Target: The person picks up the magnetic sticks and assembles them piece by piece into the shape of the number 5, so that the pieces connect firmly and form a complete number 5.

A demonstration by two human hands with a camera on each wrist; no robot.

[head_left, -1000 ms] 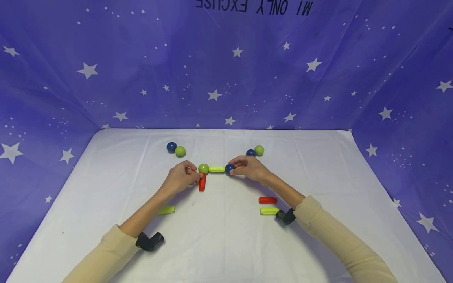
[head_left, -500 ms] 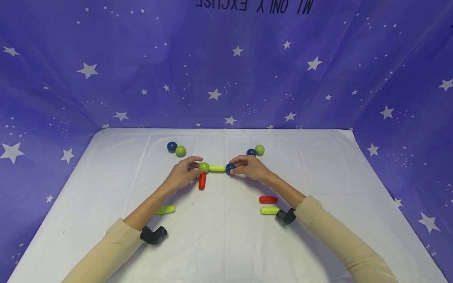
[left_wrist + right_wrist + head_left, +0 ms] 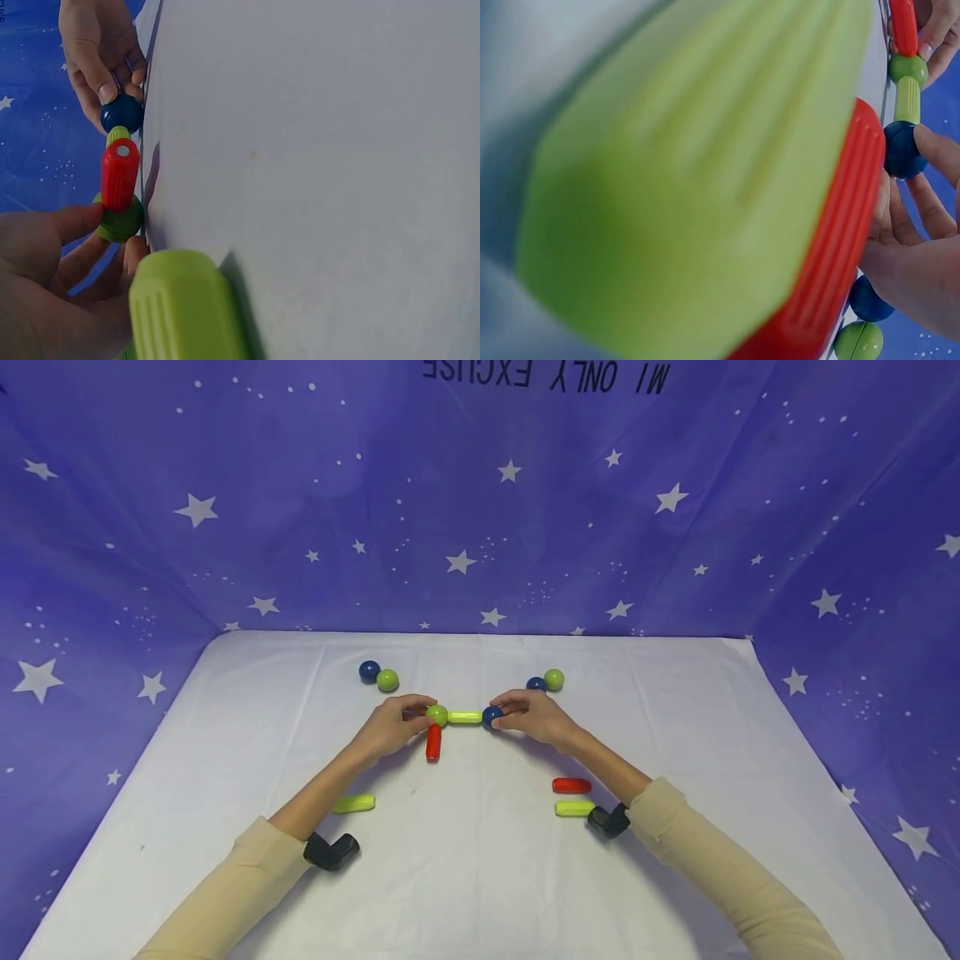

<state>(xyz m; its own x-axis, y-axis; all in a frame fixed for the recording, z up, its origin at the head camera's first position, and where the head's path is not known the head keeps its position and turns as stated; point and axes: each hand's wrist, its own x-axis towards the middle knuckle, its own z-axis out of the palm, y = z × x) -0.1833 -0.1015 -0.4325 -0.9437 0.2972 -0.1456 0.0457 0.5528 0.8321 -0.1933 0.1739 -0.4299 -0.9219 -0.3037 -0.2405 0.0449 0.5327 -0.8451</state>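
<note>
A green ball (image 3: 437,715) and a dark blue ball (image 3: 491,717) are joined by a yellow-green ribbed stick (image 3: 465,717). From the green ball a red stick (image 3: 433,744) points toward the person. My left hand (image 3: 388,727) pinches the green ball between thumb and fingers. On the other end, my right hand (image 3: 536,717) grips the blue ball with thumb and fingertips. The left wrist view shows the red stick (image 3: 120,174) end-on, with a pale round spot on its tip.
Behind each hand lies a pair of balls, a blue ball (image 3: 369,672) with a green ball (image 3: 387,680), and another green ball (image 3: 554,679) with its blue one. A loose yellow-green stick (image 3: 355,803) is by the left forearm; a red stick (image 3: 572,786) and yellow-green stick (image 3: 574,808) lie near the right wrist.
My left hand has shifted from the red stick's upper end onto the green ball, its fingers now around it. The right hand keeps its grip on the blue ball.
</note>
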